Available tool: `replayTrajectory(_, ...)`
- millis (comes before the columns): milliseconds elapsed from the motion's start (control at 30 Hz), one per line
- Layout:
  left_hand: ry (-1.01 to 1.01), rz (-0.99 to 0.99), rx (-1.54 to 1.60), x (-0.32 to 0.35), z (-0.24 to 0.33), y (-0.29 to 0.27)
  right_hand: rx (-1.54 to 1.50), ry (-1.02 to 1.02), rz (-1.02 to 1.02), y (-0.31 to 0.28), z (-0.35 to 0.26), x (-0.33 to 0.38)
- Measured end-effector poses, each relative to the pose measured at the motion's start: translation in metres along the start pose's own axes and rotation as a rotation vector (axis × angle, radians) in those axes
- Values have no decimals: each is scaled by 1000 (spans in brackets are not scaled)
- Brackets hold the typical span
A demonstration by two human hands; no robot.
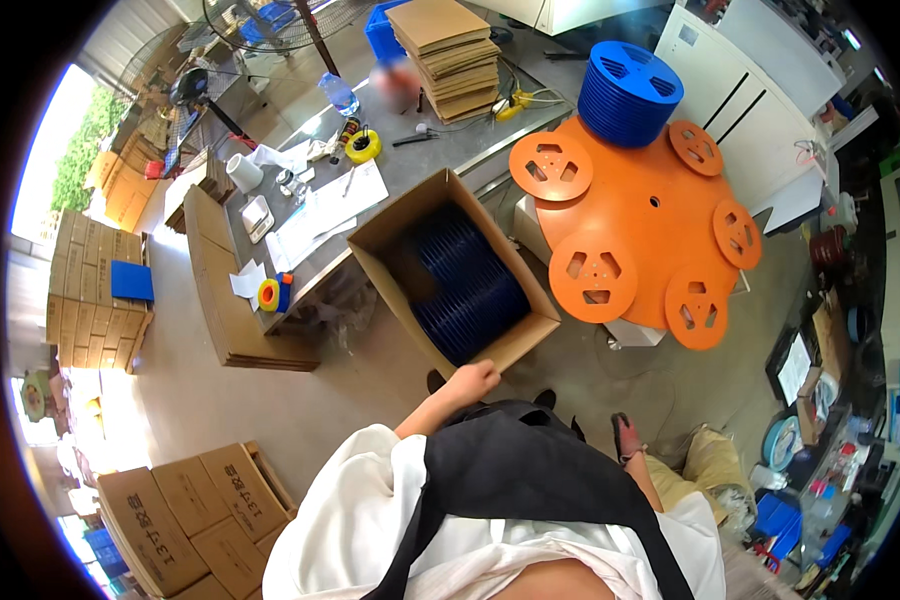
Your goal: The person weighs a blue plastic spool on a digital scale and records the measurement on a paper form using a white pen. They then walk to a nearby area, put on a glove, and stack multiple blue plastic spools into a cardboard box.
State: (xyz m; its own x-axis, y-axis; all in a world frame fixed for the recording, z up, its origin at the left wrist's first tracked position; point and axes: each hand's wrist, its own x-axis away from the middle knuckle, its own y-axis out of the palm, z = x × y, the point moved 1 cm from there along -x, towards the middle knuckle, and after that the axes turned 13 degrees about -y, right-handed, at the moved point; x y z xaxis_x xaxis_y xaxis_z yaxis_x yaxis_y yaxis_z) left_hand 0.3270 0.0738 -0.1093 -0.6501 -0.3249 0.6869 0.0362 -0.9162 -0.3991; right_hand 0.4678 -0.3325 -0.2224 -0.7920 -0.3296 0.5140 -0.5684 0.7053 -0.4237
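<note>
While your left hand (pixel 473 381) curls closed against the near rim of the cardboard box (pixel 390 238), dark blue reels (pixel 470 285) fill it at twelve o'clock.

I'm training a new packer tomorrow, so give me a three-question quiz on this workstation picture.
1. True or false: the open brown cardboard box holds a row of dark blue plastic reels standing on edge.
2. Multiple choice: where is the stack of bright blue plastic reels? A) on the floor, B) on the round orange table, C) inside the box.
3. Fill in: the person's left hand is at the box's near ____.

Key: 1 true. 2 B. 3 edge; whether the fingers grip it cannot be told, and the right hand is out of view.
</note>
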Motion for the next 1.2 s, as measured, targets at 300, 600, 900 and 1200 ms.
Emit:
replayTrajectory(300, -353, 435, 267, 26, -134, 16, -333, 447, 79, -73, 58, -63)
replayTrajectory(600, -546, 281, -184, 20, -369, 111, 409, -494, -404, 8, -130, -150)
replayTrajectory(900, -479, 255, 778, -63, -138, 53, 520, -400, -701, -39, -197, -263)
replayTrajectory(1200, -716, 332, 979, -103, -80, 69, 483, -608, -555, -57, -419, -489)
